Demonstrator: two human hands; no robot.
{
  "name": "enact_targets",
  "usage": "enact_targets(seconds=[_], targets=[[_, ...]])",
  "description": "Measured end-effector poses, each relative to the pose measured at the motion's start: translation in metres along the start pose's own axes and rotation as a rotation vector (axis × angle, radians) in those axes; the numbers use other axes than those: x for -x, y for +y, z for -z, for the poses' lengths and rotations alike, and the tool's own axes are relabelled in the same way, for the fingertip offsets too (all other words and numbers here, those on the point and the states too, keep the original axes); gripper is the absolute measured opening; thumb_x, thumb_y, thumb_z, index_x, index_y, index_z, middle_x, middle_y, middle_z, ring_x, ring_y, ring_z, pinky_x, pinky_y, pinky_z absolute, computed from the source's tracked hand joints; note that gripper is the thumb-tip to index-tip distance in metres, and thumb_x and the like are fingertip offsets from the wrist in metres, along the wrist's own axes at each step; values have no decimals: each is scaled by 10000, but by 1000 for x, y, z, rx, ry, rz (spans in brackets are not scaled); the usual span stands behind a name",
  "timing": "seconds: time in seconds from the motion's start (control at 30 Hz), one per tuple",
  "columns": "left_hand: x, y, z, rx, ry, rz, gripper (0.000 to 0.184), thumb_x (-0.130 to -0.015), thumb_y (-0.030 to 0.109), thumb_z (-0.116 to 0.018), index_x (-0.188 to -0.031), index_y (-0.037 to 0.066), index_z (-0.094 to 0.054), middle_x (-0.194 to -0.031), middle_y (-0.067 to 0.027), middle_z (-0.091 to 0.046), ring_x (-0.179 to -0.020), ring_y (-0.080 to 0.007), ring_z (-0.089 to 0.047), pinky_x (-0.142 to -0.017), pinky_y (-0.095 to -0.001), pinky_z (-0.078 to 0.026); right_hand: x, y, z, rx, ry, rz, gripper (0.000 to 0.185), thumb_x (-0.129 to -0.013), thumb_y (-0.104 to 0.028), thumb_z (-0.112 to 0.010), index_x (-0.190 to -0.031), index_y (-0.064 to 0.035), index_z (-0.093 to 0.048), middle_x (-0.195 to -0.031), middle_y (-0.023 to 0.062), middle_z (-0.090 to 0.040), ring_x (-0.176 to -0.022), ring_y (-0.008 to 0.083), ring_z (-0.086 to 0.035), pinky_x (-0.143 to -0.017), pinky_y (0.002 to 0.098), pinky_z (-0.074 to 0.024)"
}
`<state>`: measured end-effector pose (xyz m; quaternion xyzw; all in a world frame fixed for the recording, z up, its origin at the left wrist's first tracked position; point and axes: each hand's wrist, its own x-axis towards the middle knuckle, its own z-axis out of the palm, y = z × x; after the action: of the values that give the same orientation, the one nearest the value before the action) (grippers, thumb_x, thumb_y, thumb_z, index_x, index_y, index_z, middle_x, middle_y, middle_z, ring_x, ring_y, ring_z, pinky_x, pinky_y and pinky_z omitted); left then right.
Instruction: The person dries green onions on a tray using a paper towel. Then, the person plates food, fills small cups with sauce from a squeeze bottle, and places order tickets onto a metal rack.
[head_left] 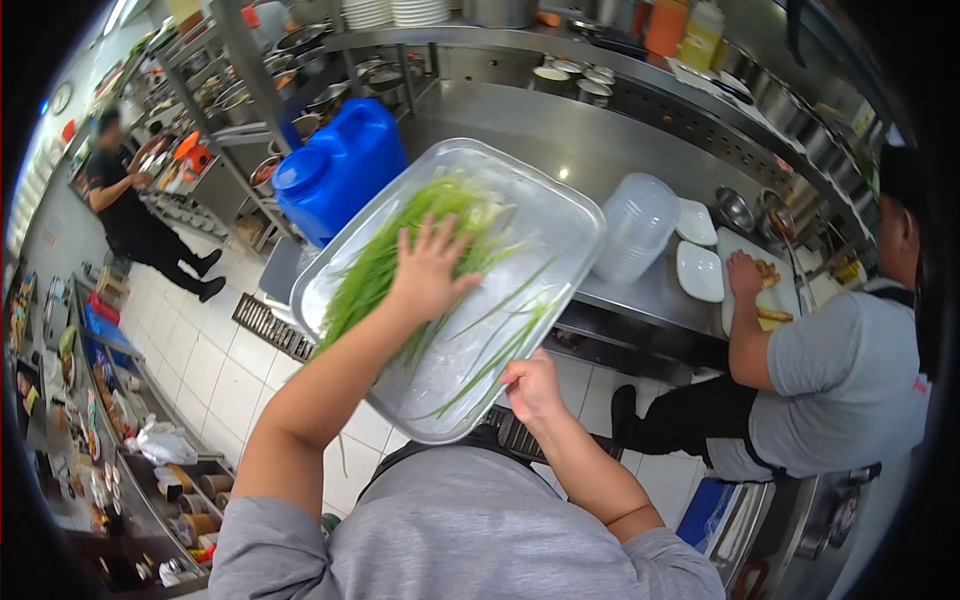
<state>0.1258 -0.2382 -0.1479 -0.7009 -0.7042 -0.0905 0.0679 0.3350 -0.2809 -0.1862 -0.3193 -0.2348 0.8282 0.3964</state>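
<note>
A shallow metal tray (pixel 460 400) is held tilted in front of my body, over the floor and near the counter edge. A bunch of long spring onions (pixel 360 285) fills its left side, and a few loose stalks (pixel 505 345) lie apart toward the right. My left hand (pixel 430 268) rests on the bunch from above, its fingers spread. With the thumb over the near right rim, my right hand (pixel 533 388) grips the tray; its other fingers are partly hidden.
A blue jerrycan (pixel 345 165) stands by the tray's far left corner. Stacked clear plastic containers (pixel 635 228) and white dishes (pixel 699 272) sit on the steel counter (pixel 490 110). A co-worker (pixel 840 370) handles food on a board at right; another person (pixel 125 200) stands far left.
</note>
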Motion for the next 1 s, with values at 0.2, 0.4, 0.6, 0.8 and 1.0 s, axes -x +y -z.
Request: enact_targets(seconds=[0.2,0.4,0.6,0.8,1.0], targets=[[11,-9,114,373,2,50,478,-807,402,-703,-1200,139,-639,-1460,-173,-384,-1343,-338,-376,-1111,-498,-247,20,-22,-13,9,-94,-35,545,-584,141,-444,-1113,49,-536,-970,122,-635,-832,219,-635,-693,281,-507],[64,-176,212,260,380,522,470,-932,389,-565,-1237,32,-553,-1111,-116,-610,-1001,-223,-570,-885,-309,-425,23,-45,-50,37,-358,-109,561,-631,123,-445,-1176,12,-518,-946,74,-609,-774,125,-571,-571,230,-407],[187,-253,189,422,-114,1049,625,-931,523,-483,-1161,-45,-605,-936,-86,-629,-835,-157,-567,-758,-319,-441,-5,-51,-84,221,-637,-240,602,-717,47,-532,-1297,-15,-384,-962,83,-558,-751,134,-564,-564,247,-443],[328,-210,181,529,97,1398,566,-931,505,-481,-1061,-29,-617,-866,-97,-595,-757,-226,-525,-754,-365,-440,-100,-56,69,466,143,583,494,-839,12,-590,-1307,-14,-433,-1176,147,-588,-941,218,-627,-785,319,-533],[447,-204,182,845,233,1517,567,-929,504,-516,-1146,-10,-613,-1014,-106,-660,-865,-228,-631,-774,-357,-500,-127,-255,98,1498,605,1383,516,-862,-265,-656,-1310,-56,-508,-1383,184,-437,-1308,341,-379,-1065,475,-315]])
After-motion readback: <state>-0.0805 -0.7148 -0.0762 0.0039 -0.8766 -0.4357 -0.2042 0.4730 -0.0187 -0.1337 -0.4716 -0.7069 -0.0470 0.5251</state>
